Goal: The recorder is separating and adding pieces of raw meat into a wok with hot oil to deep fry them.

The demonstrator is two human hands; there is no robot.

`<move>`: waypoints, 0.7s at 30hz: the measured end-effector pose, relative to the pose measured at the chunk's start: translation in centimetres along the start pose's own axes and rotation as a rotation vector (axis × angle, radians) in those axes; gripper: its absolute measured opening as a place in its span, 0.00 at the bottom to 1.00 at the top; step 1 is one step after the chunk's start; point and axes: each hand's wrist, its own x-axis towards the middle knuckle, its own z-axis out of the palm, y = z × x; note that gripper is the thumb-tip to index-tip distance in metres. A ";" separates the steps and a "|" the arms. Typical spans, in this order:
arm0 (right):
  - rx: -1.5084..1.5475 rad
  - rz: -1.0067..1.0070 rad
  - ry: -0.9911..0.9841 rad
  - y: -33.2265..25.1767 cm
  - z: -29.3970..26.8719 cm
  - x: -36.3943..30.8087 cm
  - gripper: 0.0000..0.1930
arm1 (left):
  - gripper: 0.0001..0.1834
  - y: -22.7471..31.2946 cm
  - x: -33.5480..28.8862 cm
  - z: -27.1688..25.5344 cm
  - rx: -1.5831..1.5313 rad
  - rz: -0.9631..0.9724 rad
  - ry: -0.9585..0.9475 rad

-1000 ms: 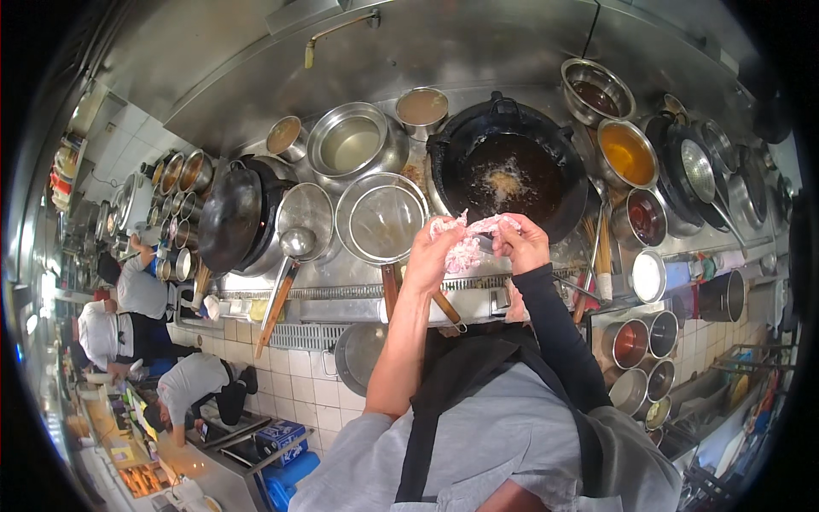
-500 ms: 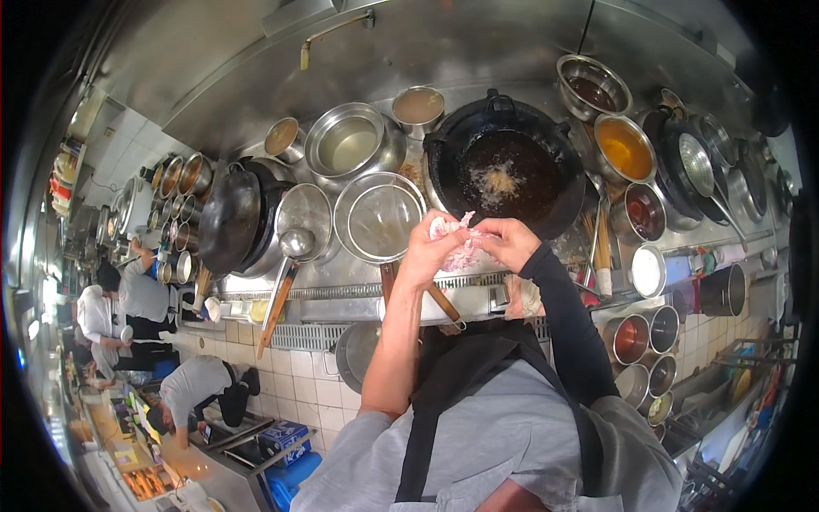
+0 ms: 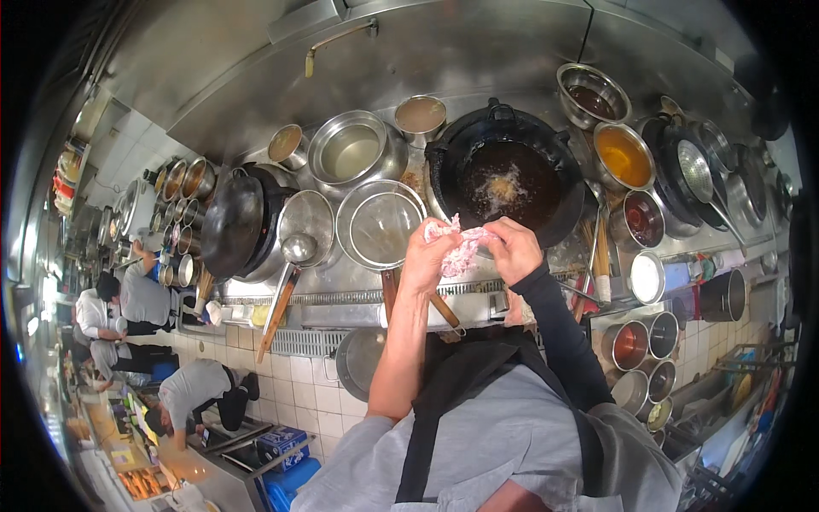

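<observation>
My left hand (image 3: 426, 261) is closed around a crumpled pink-and-white piece of raw meat (image 3: 461, 253). My right hand (image 3: 515, 251) pinches the other end of it, so the meat spans the gap between both hands. They hover just in front of the near rim of a big black wok (image 3: 444, 183). Inside the wok, dark oil (image 3: 539, 171) bubbles around a small pale golden clump (image 3: 502, 189). To the left of my hands lies a round wire strainer (image 3: 380, 224) with a wooden handle, resting over a pot.
A ladle (image 3: 299, 247) lies across another pan at left, beside a stacked black wok (image 3: 230, 226). Behind stand a steel pot (image 3: 318, 154) of clear liquid and smaller pots. Sauce bowls (image 3: 625, 155) and a skimmer (image 3: 695, 169) crowd the right. Co-workers (image 3: 194, 388) are at far left.
My right hand has drawn a little to the right, away from the left one, and more of the meat shows stretched between them. The view has shifted slightly.
</observation>
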 end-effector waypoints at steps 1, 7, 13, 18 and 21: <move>-0.028 -0.024 0.048 0.0 0.0 0.0 0.10 | 0.10 0.0 0.1 0.0 0.000 0.001 -0.003; 0.041 0.095 0.099 -0.6 -0.1 -0.4 0.09 | 0.09 0.3 0.3 -0.1 -0.007 -0.002 0.003; -0.018 0.064 0.203 -0.2 0.3 -0.3 0.08 | 0.09 0.5 0.1 0.1 -0.013 -0.025 0.015; 0.452 0.304 0.247 3.5 1.4 -0.1 0.05 | 0.09 1.0 0.2 -0.1 -0.066 -0.032 0.021; 1.109 0.446 0.214 7.2 1.3 0.7 0.07 | 0.10 1.0 0.1 -0.4 -0.078 -0.067 -0.009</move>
